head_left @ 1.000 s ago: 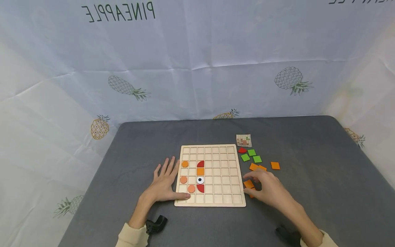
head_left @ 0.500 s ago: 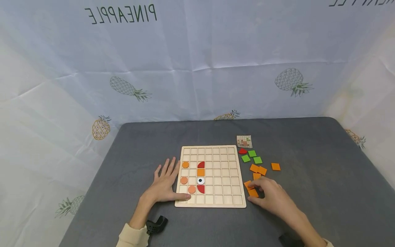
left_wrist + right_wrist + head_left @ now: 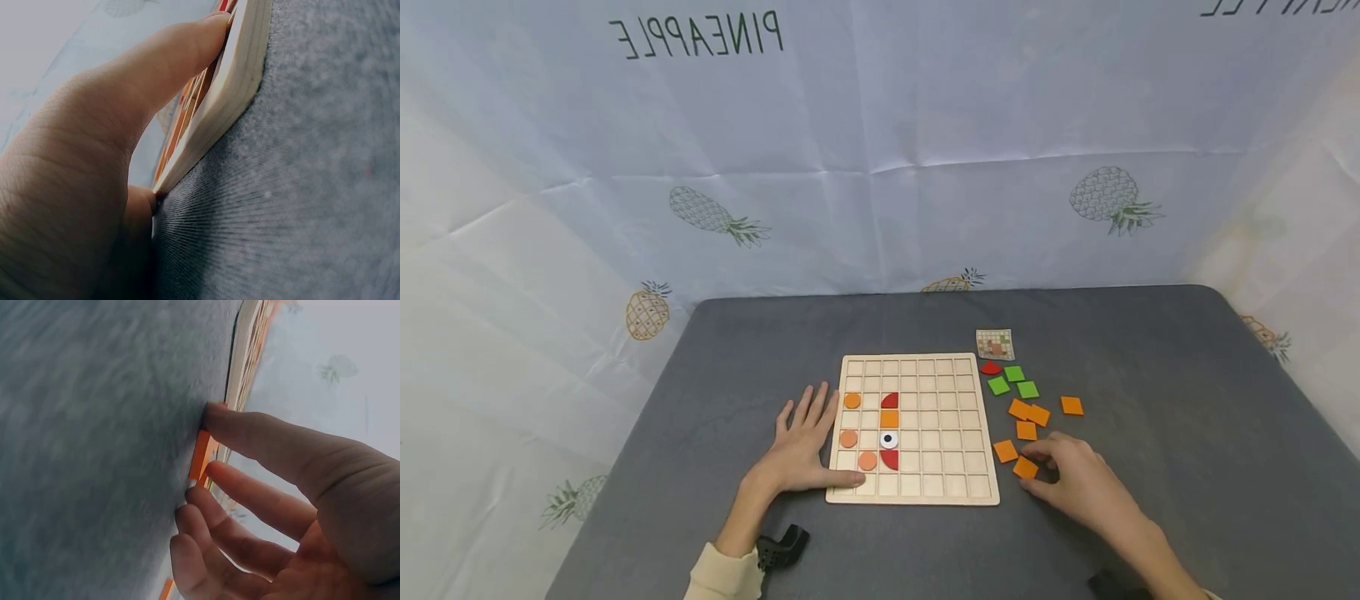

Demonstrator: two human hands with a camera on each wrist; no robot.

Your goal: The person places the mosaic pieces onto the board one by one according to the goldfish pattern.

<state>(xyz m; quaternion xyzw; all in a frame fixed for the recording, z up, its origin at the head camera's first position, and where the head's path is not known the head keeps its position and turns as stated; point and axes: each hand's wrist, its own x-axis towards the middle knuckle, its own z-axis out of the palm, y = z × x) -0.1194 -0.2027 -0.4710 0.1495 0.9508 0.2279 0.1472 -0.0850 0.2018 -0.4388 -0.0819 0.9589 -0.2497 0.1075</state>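
The wooden grid board lies flat on the grey table. My left hand is spread along its left side, with the thumb resting on the front left part of the board. Just off the board's right edge, the thumb and index finger of my right hand pinch an orange square tile by opposite edges, low at the table; the right wrist view also shows this tile between them. Close beside it lies another orange tile. On the board sit a white eye disc and red quarter-circle pieces.
More orange squares, green squares and a red piece lie right of the board. A small printed grid card is behind them. Orange and salmon discs sit on the board's left.
My right hand has moved right, away from the board's edge, and the pinched orange tile has slid right, apart from the tile beside it. My left hand has stayed in place.
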